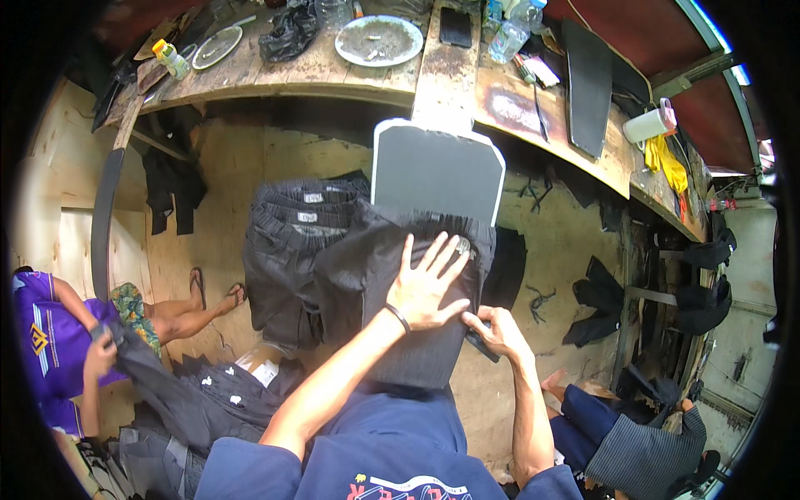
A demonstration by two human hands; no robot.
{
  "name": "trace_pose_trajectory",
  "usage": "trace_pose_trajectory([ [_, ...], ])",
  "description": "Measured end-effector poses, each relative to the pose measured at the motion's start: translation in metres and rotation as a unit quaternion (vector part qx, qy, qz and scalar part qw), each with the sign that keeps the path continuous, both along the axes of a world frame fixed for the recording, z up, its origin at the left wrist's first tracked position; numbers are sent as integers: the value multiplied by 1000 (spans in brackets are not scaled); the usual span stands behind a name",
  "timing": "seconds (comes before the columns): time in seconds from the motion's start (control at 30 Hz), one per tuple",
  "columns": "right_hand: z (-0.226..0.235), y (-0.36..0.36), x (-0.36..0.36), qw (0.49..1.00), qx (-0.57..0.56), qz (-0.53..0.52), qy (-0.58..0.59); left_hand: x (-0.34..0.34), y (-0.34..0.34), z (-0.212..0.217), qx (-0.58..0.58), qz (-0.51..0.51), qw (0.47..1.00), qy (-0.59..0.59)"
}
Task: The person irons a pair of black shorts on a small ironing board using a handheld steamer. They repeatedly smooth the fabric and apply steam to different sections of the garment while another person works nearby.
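A pair of black elastic-waist trousers (408, 354) lies over a narrow dark grey board (437, 171) with a white edge, directly before me. My left hand (429, 283) rests flat on the fabric below the gathered waistband, fingers spread, a dark band on its wrist. At the garment's right side my right hand (498, 332) is closed, thumb and fingers pinching the edge of the cloth. Left of the board hang more black trousers (279, 283), layered, with small white labels at their waistbands.
A wooden workbench (308, 83) spans the far side, holding a round plate (379, 40), a phone (456, 27) and a white mug (650, 122). One person in purple (62, 342) handles dark cloth at left; another in a striped top (646, 446) sits low at right.
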State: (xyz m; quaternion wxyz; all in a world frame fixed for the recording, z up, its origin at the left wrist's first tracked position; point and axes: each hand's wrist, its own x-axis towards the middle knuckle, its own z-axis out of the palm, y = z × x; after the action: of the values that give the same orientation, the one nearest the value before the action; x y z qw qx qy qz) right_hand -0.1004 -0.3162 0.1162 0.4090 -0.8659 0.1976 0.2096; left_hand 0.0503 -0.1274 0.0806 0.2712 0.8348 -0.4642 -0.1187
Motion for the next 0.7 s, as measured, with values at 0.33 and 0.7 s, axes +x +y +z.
trace_pose_trajectory([
  [0.33, 24, 25, 19, 980, -199, -11, 24, -69, 132, -38, -100, 409, 797, 434],
  [0.7, -35, 32, -37, 963, -133, -129, -197, -48, 121, -53, -51, 396, 802, 445],
])
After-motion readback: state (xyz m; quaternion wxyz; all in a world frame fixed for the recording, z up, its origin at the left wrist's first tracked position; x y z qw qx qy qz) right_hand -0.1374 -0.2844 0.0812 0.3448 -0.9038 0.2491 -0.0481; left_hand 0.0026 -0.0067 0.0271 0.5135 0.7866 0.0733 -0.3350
